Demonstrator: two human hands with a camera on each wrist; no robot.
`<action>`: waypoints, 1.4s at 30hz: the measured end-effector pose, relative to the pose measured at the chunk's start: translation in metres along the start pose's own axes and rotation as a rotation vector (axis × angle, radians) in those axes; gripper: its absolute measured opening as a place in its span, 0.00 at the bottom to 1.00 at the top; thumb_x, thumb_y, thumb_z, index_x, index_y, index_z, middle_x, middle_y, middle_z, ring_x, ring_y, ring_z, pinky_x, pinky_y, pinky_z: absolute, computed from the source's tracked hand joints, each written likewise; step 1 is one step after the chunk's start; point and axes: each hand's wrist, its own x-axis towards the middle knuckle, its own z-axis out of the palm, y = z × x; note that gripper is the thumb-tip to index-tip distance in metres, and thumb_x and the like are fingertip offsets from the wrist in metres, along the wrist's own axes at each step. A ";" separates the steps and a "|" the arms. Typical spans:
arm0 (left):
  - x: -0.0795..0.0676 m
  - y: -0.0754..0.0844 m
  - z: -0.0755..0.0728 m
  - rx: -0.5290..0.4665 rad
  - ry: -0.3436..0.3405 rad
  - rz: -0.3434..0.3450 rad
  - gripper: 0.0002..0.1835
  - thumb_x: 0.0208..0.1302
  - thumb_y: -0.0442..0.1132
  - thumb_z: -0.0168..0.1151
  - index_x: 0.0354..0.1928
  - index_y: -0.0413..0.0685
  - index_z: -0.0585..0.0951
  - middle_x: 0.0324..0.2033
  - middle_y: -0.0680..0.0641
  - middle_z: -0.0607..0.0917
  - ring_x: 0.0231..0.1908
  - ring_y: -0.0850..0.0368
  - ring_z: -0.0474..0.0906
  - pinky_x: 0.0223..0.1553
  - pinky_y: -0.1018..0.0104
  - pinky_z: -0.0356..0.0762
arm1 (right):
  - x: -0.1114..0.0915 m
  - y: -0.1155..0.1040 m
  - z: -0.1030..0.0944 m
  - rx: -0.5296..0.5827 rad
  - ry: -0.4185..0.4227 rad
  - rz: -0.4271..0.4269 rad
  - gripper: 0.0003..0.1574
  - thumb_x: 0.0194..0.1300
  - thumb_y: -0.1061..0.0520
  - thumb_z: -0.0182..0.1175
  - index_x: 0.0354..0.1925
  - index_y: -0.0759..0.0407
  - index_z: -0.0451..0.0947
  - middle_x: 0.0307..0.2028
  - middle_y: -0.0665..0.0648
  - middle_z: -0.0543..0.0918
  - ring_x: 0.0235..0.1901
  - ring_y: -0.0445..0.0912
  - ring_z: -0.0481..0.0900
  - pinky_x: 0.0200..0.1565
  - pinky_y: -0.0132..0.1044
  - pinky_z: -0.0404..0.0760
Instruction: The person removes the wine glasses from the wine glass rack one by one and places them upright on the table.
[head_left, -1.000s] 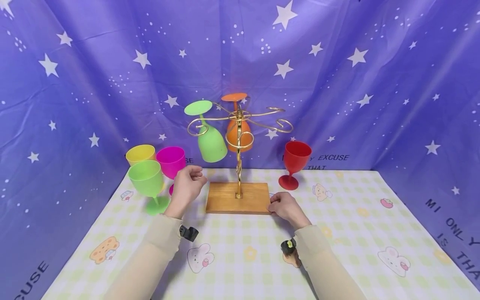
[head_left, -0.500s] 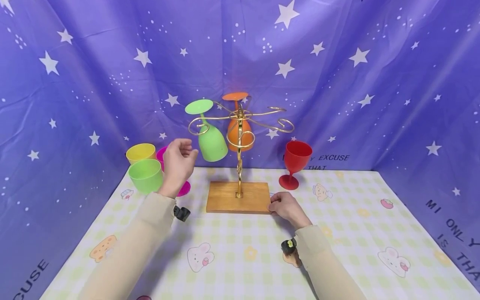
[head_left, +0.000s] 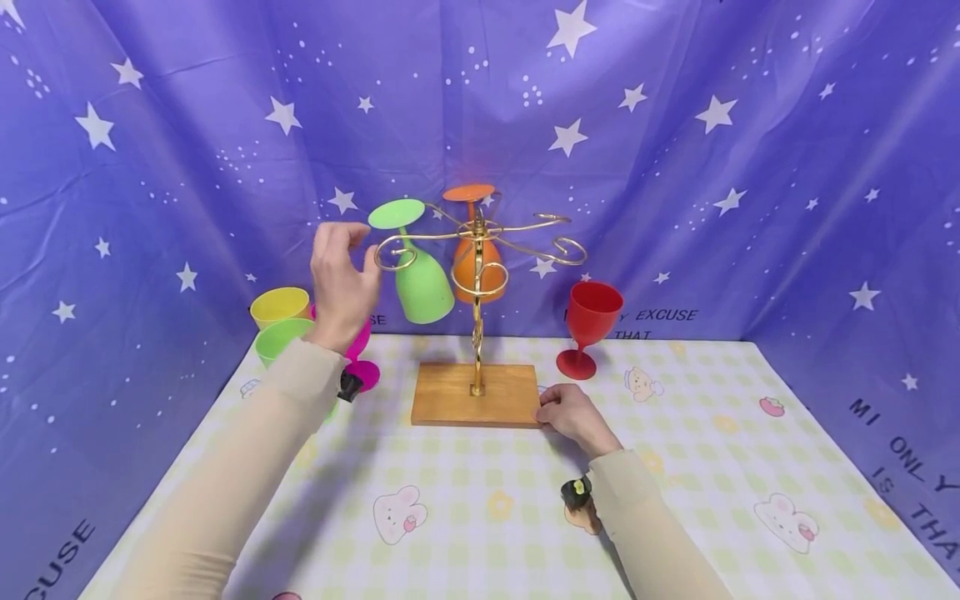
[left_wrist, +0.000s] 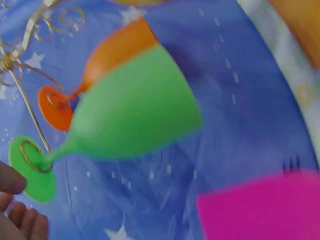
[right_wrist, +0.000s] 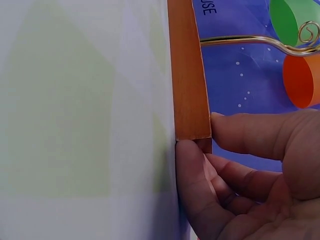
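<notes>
A gold wire goblet rack [head_left: 477, 333] stands on a wooden base [head_left: 446, 398]. Upside down from its hooks hang a green goblet [head_left: 424, 289], tilted, and an orange goblet [head_left: 491, 254] behind. My left hand [head_left: 341, 287] is raised beside the green goblet's foot, fingers loosely bent and holding nothing. In the left wrist view its thumb [left_wrist: 11, 179] lies by the edge of that foot; I cannot tell whether they touch. My right hand [head_left: 576, 418] pinches the base's front right corner, thumb on top and fingers at the edge, as the right wrist view shows.
Left of the rack stand upright a yellow goblet [head_left: 279, 307], a second green goblet [head_left: 279, 337] and a magenta goblet [head_left: 363, 375], partly hidden by my left arm. A red goblet [head_left: 592, 312] stands at the back right. A starry curtain [head_left: 675, 183] encloses the checked tablecloth [head_left: 712, 483].
My left hand has risen from beside the wooden base to the height of the hanging green goblet's foot, moving slightly left. The right hand keeps its hold on the base; the goblets have not moved.
</notes>
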 end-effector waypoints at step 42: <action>0.025 -0.013 0.012 0.070 -0.138 0.415 0.14 0.47 0.16 0.53 0.36 0.33 0.78 0.33 0.38 0.77 0.38 0.41 0.72 0.45 0.54 0.72 | 0.003 0.001 0.000 0.037 -0.020 0.015 0.14 0.55 0.66 0.62 0.41 0.69 0.75 0.32 0.59 0.78 0.27 0.45 0.79 0.33 0.36 0.82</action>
